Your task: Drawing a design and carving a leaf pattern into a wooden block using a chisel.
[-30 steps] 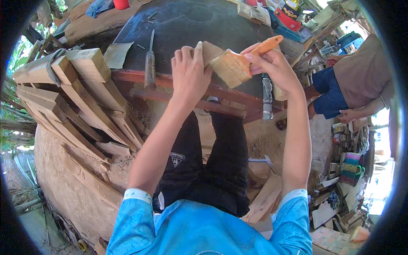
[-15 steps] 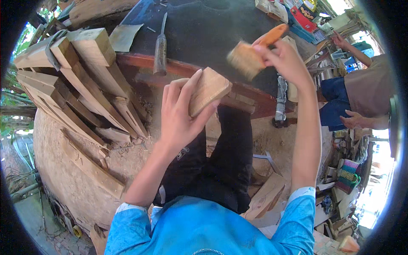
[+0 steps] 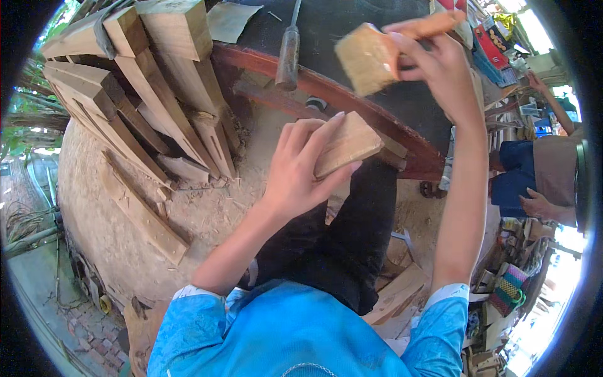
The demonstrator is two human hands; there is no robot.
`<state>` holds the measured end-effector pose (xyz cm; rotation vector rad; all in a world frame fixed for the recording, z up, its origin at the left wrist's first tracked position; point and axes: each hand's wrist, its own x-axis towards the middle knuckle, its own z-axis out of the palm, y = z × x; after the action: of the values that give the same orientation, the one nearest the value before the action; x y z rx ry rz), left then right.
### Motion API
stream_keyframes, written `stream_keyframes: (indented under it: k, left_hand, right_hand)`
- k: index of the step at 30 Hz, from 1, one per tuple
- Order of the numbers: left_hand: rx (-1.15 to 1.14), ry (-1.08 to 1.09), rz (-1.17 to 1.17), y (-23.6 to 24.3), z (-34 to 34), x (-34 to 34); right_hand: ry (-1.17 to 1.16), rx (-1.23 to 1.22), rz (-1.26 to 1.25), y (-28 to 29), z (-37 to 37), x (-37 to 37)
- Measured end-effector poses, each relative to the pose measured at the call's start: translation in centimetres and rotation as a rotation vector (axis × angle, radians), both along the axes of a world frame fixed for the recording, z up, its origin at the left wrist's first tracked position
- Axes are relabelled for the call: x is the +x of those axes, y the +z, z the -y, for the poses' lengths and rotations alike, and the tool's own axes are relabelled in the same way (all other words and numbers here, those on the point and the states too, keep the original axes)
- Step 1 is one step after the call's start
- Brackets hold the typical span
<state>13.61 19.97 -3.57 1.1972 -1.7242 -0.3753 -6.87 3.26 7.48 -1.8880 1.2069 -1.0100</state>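
My left hand (image 3: pixel 301 163) grips a small pale wooden block (image 3: pixel 348 141), low in front of the table's red edge. Up to the right, over the dark tabletop (image 3: pixel 427 110), my right hand (image 3: pixel 440 75) holds a wide paintbrush (image 3: pixel 370 60) by its orange handle, its pale bristles pointing left, apart from the block. A chisel (image 3: pixel 289 56) with a worn round handle lies on the table beside a pale sheet of paper (image 3: pixel 232 19) and a nail.
Several cut timbers (image 3: pixel 182 28), one draped with grey cloth, lean at the left. Wood offcuts (image 3: pixel 144 213) and shavings lie on the ground. At the right, a co-worker (image 3: pixel 546 176) in dark shorts stands near clutter and a woven bag (image 3: pixel 509 289).
My left hand has lowered the block away from the brush, which has lifted clear of it. The co-worker's arm has risen. The view has shifted, so the table appears higher in frame.
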Motion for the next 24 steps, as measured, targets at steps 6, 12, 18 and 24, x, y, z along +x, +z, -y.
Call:
stream_keyframes:
  k: [6, 12, 18, 24]
  left_hand:
    - [0.063, 0.004, 0.005, -0.4, -0.4, 1.2]
    - [0.121, 0.025, -0.144, -0.3, -0.9, 2.7]
    - [0.288, -0.034, -0.601, 1.2, -1.1, 5.1]
    - [0.691, -0.486, -0.981, 2.5, 2.0, 8.2]
  right_hand:
    - [0.146, -0.001, -0.135, -1.0, 1.9, 5.8]
    - [-0.015, -0.133, -0.165, -0.4, 3.5, 4.6]
    - [-0.237, -0.388, -0.528, 0.4, 2.1, 5.1]
    - [-0.063, -0.1, -0.111, 0.9, 1.6, 6.2]
